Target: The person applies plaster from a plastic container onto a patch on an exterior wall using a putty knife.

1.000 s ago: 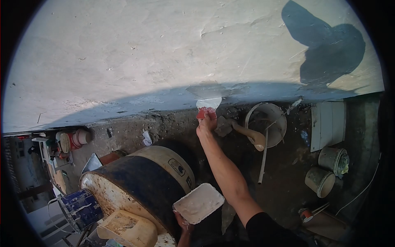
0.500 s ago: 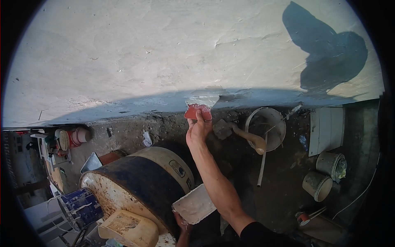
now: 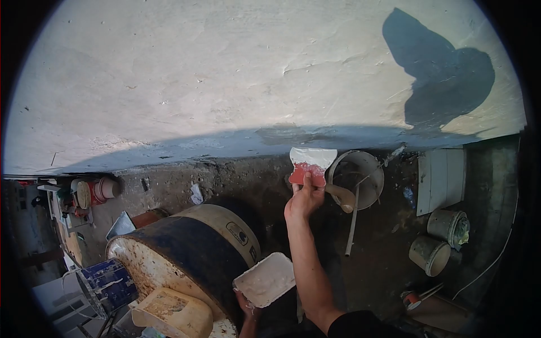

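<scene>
Rightward we're now shifting the red spreader [image 3: 310,172], our right hand [image 3: 304,203] pinching it, our left hand [image 3: 245,304] gripping the tray [image 3: 253,268], seemingly between strokes, the next probably needing a flat angle.

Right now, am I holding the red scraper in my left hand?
No, the right hand grips the red scraper, while the left hand holds the tray.

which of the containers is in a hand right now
The whitish rectangular tray, held at its edge by the left hand; neither hand touches the yellowish container or blue bucket further left.
</scene>
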`<state>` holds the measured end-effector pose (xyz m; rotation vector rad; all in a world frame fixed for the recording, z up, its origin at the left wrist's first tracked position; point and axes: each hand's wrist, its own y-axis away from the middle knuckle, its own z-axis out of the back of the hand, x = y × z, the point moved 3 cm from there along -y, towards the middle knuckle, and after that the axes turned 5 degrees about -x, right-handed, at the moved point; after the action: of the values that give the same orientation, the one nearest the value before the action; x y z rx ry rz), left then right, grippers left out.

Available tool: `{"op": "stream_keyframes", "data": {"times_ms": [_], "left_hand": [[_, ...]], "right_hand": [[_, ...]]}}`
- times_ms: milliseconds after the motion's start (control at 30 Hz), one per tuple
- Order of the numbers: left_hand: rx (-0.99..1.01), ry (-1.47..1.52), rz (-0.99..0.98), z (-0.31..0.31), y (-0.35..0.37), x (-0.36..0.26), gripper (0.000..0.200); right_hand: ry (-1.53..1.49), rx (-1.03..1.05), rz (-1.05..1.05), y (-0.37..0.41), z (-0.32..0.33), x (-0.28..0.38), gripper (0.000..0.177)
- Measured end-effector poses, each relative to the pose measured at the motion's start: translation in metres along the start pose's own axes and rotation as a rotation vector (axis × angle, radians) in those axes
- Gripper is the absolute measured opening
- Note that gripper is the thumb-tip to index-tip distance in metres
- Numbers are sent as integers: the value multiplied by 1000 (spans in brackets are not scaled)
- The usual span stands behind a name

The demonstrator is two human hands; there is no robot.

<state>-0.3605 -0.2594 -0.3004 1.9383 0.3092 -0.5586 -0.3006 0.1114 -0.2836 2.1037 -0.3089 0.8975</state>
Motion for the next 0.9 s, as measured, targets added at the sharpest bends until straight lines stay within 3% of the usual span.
{"op": "stream_keyframes", "data": {"times_ms": [67, 167, 200, 233, 300, 533, 667, 900], "left_hand": [[25, 31, 14, 3, -1, 2, 62], [33, 30, 20, 6, 1, 3, 62], [34, 2, 11, 6, 2, 3, 64], [38, -27, 1, 5, 3, 2, 65], [38, -78, -22, 0, 6, -1, 67], [4, -257, -129, -6, 11, -13, 66], [-13, -249, -130, -3, 10, -12, 67], [17, -191, -90, -9, 9, -8, 65]], "right_hand": [[23, -19, 233, -25, 6, 7, 14], [362, 41, 627, -43, -7, 7, 12], [352, 76, 672, -36, -24, 4, 14], [486, 97, 907, -32, -38, -2, 20], [632, 196, 1142, -18, -57, -10, 25], [746, 365, 1085, 7, -81, -39, 32], [653, 486, 1063, 23, -85, -54, 34], [694, 396, 883, 30, -37, -36, 25]]}}
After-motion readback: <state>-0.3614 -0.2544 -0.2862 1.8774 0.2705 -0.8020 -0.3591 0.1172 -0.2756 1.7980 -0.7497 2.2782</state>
